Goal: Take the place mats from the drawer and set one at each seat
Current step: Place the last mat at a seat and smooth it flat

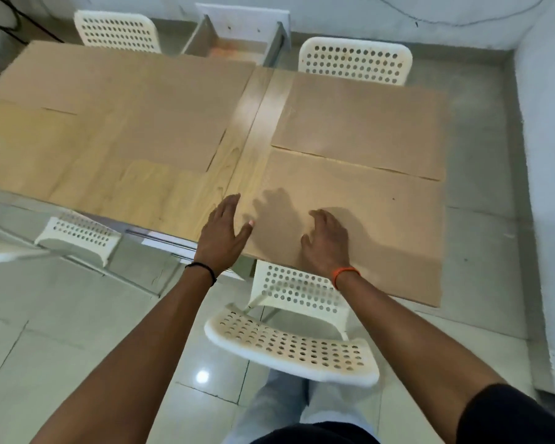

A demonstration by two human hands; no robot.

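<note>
I see the near-right place mat point(366, 219) lying flat on the table point(180, 200), its near edge overhanging. The right hand point(326, 241) rests on it, fingers loosely curled, perhaps pressing. At its nine o'clock, the left hand point(223, 233) hovers released by the mat's left edge.
</note>
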